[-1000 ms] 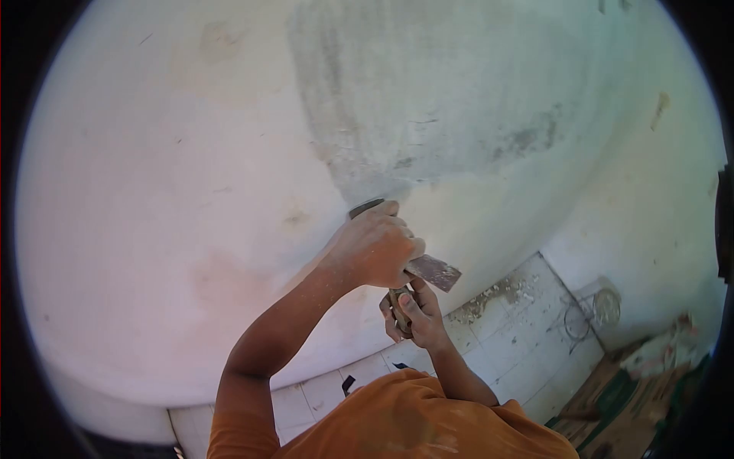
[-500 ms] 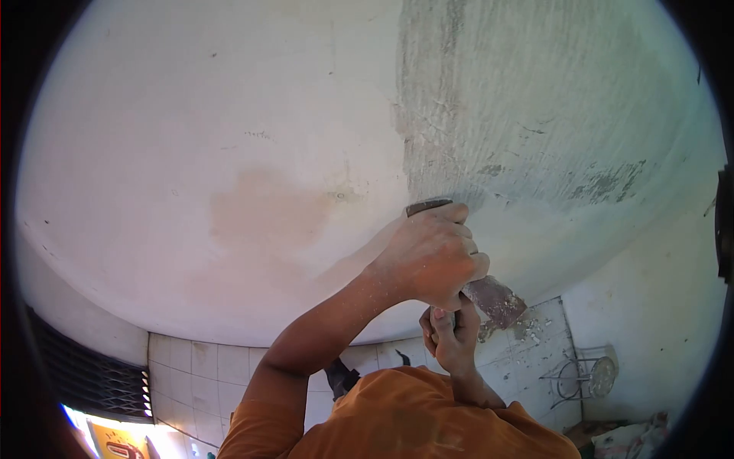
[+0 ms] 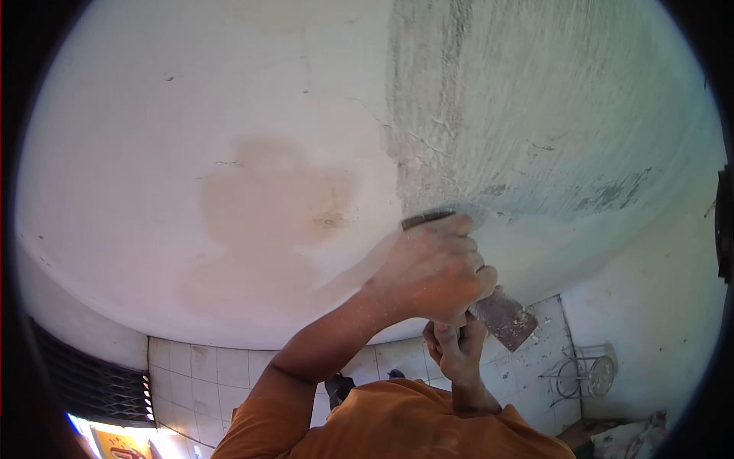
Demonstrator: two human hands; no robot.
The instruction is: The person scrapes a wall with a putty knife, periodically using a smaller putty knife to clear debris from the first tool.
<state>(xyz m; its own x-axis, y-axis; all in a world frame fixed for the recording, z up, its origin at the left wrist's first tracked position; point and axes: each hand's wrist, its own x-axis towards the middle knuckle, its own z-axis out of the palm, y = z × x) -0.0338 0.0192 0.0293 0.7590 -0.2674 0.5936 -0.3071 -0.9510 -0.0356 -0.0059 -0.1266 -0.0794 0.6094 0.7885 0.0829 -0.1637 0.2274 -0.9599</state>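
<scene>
My left hand (image 3: 436, 268) is closed in a fist around a putty knife. Its dark blade edge (image 3: 428, 219) lies against the wall (image 3: 329, 145), at the lower end of a grey, streaky strip of filler (image 3: 428, 115). Below it, my right hand (image 3: 459, 353) is wrapped around a handle close to my chest. A second putty knife (image 3: 505, 317), its wide blade crusted with pale filler, sticks out to the right between the two hands. The left fist hides where this blade meets the handle.
White floor tiles (image 3: 229, 367) run along the wall's foot, spattered at the right. A round-seated metal stool (image 3: 601, 375) stands by the right wall. A pale sack (image 3: 631, 437) lies at the lower right. A dark folding grille (image 3: 92, 375) is at the lower left.
Both hands and the two putty knives sit slightly lower in view, and the second blade has shifted a little right and down. The view of the wall has also shifted.
</scene>
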